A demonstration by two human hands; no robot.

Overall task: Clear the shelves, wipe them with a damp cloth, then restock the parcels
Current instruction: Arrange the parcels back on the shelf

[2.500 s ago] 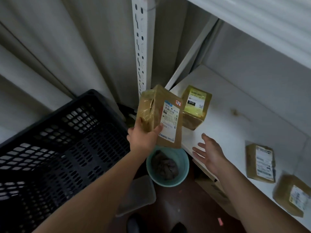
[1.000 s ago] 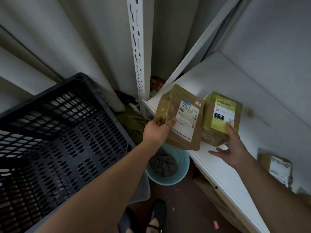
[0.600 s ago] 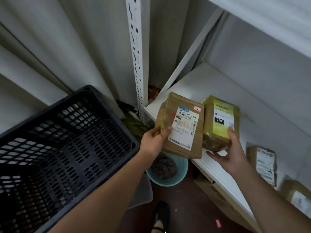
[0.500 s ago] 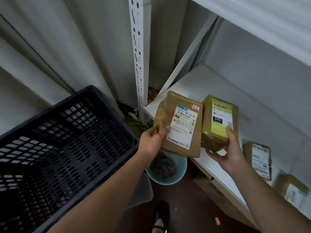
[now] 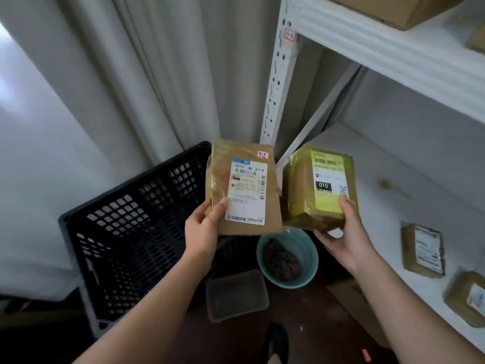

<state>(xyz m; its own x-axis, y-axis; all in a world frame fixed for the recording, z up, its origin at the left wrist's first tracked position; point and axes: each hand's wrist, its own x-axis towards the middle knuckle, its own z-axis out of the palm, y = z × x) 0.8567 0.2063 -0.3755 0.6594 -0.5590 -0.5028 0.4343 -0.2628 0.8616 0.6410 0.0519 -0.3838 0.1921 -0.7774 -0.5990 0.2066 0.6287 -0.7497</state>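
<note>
Left hand (image 5: pixel 200 229) gripping brown parcel (image 5: pixel 242 187), right hand (image 5: pixel 346 232) yellow-taped parcel (image 5: pixel 319 189) (fingers mostly hidden).

A parcel storeroom: white slotted shelving (image 5: pixel 393 61) holding labelled parcels (image 5: pixel 423 250)

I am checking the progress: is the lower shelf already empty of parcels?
No, two brown parcels lie on the lower shelf.
</note>
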